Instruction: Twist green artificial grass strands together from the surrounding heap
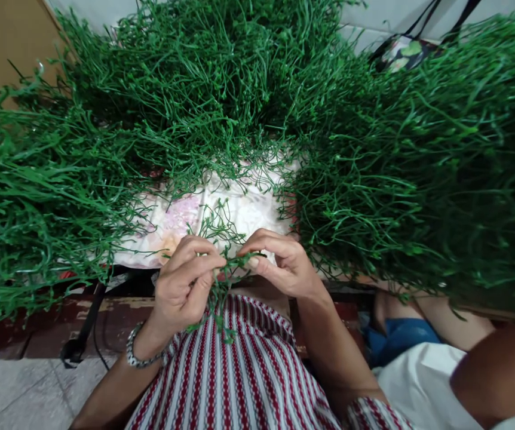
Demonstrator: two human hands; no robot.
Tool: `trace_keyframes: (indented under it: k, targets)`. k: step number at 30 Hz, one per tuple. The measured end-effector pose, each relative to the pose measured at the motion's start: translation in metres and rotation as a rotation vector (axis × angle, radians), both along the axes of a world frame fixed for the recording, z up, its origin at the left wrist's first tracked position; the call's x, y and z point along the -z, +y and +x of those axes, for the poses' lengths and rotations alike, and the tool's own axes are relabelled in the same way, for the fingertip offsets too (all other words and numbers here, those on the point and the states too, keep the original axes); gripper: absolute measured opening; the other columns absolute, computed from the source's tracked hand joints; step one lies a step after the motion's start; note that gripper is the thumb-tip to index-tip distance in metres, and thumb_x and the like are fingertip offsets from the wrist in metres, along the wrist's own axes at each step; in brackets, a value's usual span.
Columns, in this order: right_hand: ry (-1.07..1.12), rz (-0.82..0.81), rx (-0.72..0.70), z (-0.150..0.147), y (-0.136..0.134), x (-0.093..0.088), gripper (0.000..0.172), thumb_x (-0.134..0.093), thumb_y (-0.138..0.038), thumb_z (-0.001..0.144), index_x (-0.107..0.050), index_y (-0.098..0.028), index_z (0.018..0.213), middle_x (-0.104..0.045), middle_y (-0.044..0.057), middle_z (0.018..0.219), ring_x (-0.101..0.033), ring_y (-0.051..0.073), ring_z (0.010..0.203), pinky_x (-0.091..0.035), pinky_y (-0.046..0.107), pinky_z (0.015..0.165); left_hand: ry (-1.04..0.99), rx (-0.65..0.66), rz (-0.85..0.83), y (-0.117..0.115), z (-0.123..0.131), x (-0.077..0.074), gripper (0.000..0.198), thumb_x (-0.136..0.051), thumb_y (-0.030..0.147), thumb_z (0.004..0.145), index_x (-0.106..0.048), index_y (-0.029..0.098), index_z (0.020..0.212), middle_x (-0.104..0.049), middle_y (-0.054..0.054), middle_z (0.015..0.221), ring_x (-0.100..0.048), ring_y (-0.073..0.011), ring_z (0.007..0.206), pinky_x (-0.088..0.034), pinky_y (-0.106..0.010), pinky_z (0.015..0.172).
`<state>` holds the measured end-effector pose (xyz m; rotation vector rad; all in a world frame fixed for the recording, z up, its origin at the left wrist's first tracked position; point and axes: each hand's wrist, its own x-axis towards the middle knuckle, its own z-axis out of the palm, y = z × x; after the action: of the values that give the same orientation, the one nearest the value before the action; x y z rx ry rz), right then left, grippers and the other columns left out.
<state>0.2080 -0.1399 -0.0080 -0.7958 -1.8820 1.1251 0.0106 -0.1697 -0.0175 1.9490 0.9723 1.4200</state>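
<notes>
Close in front of my body, both hands work on one green plastic-looking sprig (236, 261) with thin, branching stems. My left hand (188, 283) is closed in a pinch on one side of it, with some strands hanging below the fingers. On the other side, my right hand (284, 263) pinches the sprig's end between thumb and index finger. A few loose green stems (222, 226) lie just beyond the fingertips on a pale floral cloth (181, 215). The fingers partly hide the held pieces.
Big heaps of similar green stems rise at the left (37, 191), the back (221, 71) and the right (374, 179). A flower-patterned bag (403, 54) with dark straps is at the back right. Another person's arm (502, 373) and legs are close on my right.
</notes>
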Motion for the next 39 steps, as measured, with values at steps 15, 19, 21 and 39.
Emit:
trace_keyframes:
  k: [15, 19, 21, 39]
  targets:
    - [-0.016, -0.025, -0.229, 0.002, -0.001, 0.012, 0.019, -0.056, -0.020, 0.085, -0.066, -0.008, 0.096, -0.067, 0.008, 0.080, -0.060, 0.011, 0.073, -0.046, 0.023, 0.067, 0.090, 0.194, -0.013, 0.003, -0.009, 0.002, 0.029, -0.048, -0.003, 0.074, -0.063, 0.017, 0.088, -0.057, -0.005, 0.075, -0.053, -0.0171, 0.074, -0.043, -0.036, 0.069]
    - [-0.033, 0.077, -0.150, 0.000, 0.000, 0.014, 0.015, -0.057, -0.021, 0.084, -0.067, -0.011, 0.088, -0.063, 0.006, 0.075, -0.056, 0.013, 0.073, -0.045, 0.026, 0.069, 0.109, 0.247, -0.085, 0.003, -0.012, 0.000, 0.024, -0.047, 0.000, 0.076, -0.061, 0.017, 0.084, -0.057, -0.005, 0.074, -0.054, -0.0174, 0.074, -0.042, -0.036, 0.072]
    - [-0.048, 0.121, -0.094, -0.001, -0.001, 0.014, 0.016, -0.057, -0.023, 0.084, -0.067, -0.011, 0.086, -0.061, 0.007, 0.078, -0.055, 0.015, 0.079, -0.045, 0.029, 0.073, 0.094, 0.228, -0.186, 0.001, -0.011, -0.003, 0.019, -0.048, 0.006, 0.080, -0.061, 0.017, 0.089, -0.058, -0.005, 0.078, -0.054, -0.0183, 0.077, -0.042, -0.035, 0.072]
    - [-0.033, 0.141, 0.109, -0.021, -0.015, 0.031, 0.013, -0.047, -0.023, 0.089, -0.055, -0.014, 0.084, -0.056, 0.004, 0.074, -0.052, 0.014, 0.070, -0.043, 0.027, 0.065, 0.199, -0.076, -0.414, -0.008, 0.016, -0.011, 0.013, -0.046, 0.006, 0.078, -0.049, 0.018, 0.074, -0.052, -0.001, 0.077, -0.051, -0.0139, 0.077, -0.040, -0.027, 0.070]
